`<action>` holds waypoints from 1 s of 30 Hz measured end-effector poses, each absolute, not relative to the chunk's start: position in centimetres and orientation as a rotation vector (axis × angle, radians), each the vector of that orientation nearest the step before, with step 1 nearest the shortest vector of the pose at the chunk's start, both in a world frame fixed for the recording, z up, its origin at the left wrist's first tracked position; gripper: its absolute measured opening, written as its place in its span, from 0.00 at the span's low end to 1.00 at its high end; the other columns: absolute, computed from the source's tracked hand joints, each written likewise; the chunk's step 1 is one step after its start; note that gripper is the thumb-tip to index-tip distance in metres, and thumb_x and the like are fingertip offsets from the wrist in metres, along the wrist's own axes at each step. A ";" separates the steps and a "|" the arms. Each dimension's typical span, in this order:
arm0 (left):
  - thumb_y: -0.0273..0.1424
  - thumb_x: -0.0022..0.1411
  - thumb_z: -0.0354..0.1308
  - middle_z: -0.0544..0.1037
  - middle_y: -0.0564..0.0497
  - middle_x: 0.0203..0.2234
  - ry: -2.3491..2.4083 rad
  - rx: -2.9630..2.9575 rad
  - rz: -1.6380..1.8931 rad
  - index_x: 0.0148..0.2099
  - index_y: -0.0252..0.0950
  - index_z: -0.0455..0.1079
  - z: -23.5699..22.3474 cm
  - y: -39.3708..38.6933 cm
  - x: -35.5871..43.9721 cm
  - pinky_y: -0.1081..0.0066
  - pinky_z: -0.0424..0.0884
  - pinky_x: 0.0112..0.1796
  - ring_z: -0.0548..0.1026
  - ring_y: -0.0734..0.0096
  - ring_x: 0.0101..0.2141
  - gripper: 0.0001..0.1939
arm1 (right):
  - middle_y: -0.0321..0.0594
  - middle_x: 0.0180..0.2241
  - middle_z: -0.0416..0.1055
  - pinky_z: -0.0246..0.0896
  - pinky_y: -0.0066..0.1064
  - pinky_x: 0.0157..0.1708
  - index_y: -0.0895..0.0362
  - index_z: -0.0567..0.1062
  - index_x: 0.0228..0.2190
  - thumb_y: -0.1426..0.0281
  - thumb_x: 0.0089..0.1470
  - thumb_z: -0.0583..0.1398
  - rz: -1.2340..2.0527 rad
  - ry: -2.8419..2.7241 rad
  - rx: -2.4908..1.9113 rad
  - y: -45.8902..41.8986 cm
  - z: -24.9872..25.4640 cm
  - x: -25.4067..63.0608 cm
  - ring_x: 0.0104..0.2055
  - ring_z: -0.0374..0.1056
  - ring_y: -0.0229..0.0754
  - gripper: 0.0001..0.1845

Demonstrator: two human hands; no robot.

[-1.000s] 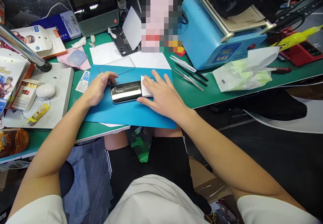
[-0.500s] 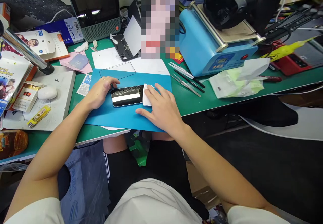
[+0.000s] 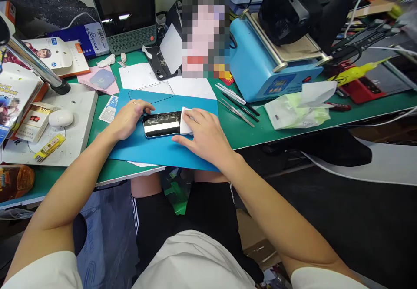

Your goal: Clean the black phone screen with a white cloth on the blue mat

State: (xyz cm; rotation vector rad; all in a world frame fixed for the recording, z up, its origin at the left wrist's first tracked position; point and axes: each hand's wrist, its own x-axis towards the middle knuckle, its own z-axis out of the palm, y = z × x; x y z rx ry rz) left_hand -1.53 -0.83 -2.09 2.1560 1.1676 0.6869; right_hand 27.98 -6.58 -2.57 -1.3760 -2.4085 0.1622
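Note:
A smartphone (image 3: 162, 126) with a glossy black screen lies flat on a blue mat (image 3: 153, 152), light reflected across its glass. At its left end my left hand (image 3: 132, 116) grips the edge with curled fingers; the thumb is partly hidden. My right hand (image 3: 208, 137) presses a folded white tissue (image 3: 185, 124) onto the phone's right end, fingers over the tissue and thumb out along the near side. Behind the phone, a thin black rectangular frame outline (image 3: 167, 90) lies across the mat and white paper (image 3: 195, 87).
Tweezers and pen-like tools (image 3: 237, 104) lie right of the mat, beside a tissue pack (image 3: 293, 111) and a blue machine (image 3: 260, 63). A lamp post (image 3: 39, 63) stands left, near a cigarette box (image 3: 35, 121) and a white earbud case (image 3: 61, 118). A screen device (image 3: 130, 39) stands behind.
My right hand and the tissue have shifted slightly left along the phone. My left hand and the phone stay nearly still. The camera view has turned a little.

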 end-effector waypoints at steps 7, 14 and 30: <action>0.71 0.66 0.17 0.81 0.39 0.47 1.192 2.094 0.701 0.63 0.37 0.74 -1.9 -1.1 -1.3 0.49 0.70 0.57 0.76 0.49 0.50 0.60 | 0.61 0.63 0.74 0.59 0.59 0.67 0.66 0.75 0.61 0.41 0.70 0.56 0.133 -2.367 -1.425 -6.2 -3.2 26.4 0.64 0.68 0.67 0.41; 0.71 0.67 0.18 0.81 0.38 0.48 1.157 2.074 0.760 0.62 0.36 0.75 -1.8 -1.2 -1.0 0.50 0.70 0.57 0.75 0.50 0.50 0.58 | 0.65 0.62 0.73 0.58 0.57 0.68 0.70 0.73 0.62 0.38 0.69 0.54 0.166 -2.441 -1.372 -7.0 -2.2 20.9 0.62 0.69 0.66 0.47; 0.69 0.68 0.16 0.81 0.39 0.48 1.186 2.117 0.708 0.61 0.38 0.77 -1.6 -1.2 -1.2 0.49 0.69 0.59 0.75 0.50 0.50 0.58 | 0.60 0.68 0.71 0.50 0.58 0.76 0.69 0.70 0.68 0.47 0.75 0.52 0.255 -2.538 -1.239 -9.2 -1.1 18.5 0.72 0.64 0.60 0.40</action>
